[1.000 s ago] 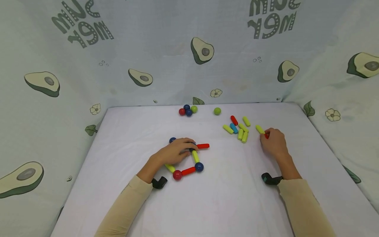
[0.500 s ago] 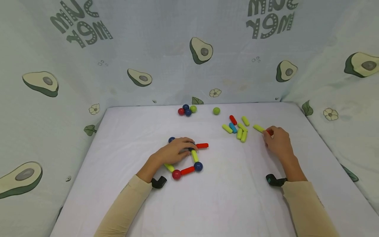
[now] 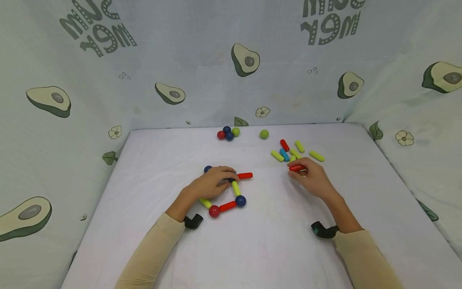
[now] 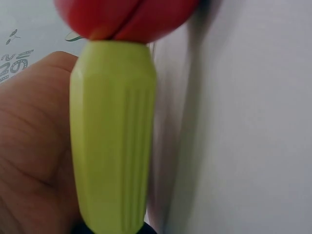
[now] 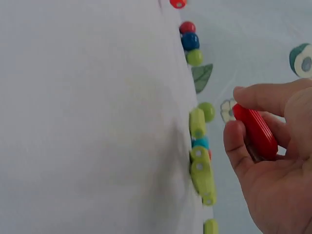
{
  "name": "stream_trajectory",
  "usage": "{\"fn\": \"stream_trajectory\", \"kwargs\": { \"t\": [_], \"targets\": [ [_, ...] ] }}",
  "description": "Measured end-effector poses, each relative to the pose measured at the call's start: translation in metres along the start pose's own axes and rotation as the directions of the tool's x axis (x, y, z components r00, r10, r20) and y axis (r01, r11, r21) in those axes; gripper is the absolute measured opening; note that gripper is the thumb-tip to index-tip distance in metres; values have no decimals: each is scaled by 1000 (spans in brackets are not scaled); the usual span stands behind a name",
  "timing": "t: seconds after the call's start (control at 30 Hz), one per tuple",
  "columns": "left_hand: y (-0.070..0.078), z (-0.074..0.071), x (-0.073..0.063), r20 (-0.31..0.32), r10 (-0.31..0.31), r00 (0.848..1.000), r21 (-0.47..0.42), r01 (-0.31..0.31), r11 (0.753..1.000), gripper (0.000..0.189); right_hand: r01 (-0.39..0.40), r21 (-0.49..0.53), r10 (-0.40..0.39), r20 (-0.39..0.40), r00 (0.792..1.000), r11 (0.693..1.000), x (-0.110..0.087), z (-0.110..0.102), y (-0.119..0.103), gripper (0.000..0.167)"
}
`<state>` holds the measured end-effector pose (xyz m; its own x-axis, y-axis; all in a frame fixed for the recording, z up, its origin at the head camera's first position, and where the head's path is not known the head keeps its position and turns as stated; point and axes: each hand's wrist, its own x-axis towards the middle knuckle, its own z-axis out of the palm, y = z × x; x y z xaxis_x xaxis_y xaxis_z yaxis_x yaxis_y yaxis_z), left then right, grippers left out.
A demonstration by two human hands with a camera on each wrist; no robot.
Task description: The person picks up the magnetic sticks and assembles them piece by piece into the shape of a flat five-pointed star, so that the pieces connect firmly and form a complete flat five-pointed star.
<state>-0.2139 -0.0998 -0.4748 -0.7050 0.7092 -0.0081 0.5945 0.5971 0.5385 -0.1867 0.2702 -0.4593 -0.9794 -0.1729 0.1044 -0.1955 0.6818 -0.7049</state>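
Note:
A frame of coloured sticks and balls lies on the table at centre left in the head view. My left hand (image 3: 213, 182) covers part of it, fingers curled over a dark blue ball at its far right corner, mostly hidden. From that corner a red stick (image 3: 245, 176) points right and a yellow-green stick (image 3: 236, 188) runs down to another blue ball (image 3: 240, 201). A red ball (image 3: 214, 211) marks the near corner. My right hand (image 3: 312, 176) pinches a loose red stick (image 5: 256, 130) between thumb and fingers, above the table.
Several yellow-green sticks (image 3: 277, 156), a blue stick (image 3: 284, 155) and a red stick (image 3: 284, 145) lie beyond my right hand, which hides some. One yellow-green stick (image 3: 317, 156) lies apart on the right. Loose balls (image 3: 229, 136) sit near the back edge, with a green ball (image 3: 264, 134) alone.
My right hand has taken the red stick away from beside the yellow-green stick on the right and moved left with it. The left hand has stayed in place on the frame.

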Motion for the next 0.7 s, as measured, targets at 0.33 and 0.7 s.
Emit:
{"fn": "stream_trajectory", "kwargs": {
  "t": [0.33,0.7],
  "targets": [
    [-3,2,0,-12,-16,1000,5,16,1000,31,28,94,-47,201,979,995,0,51,-27,31],
    [-6,1,1,-23,-17,1000,22,18,1000,29,205,156,-250,368,896,966,-1,81,-51,24]
  ]
}}
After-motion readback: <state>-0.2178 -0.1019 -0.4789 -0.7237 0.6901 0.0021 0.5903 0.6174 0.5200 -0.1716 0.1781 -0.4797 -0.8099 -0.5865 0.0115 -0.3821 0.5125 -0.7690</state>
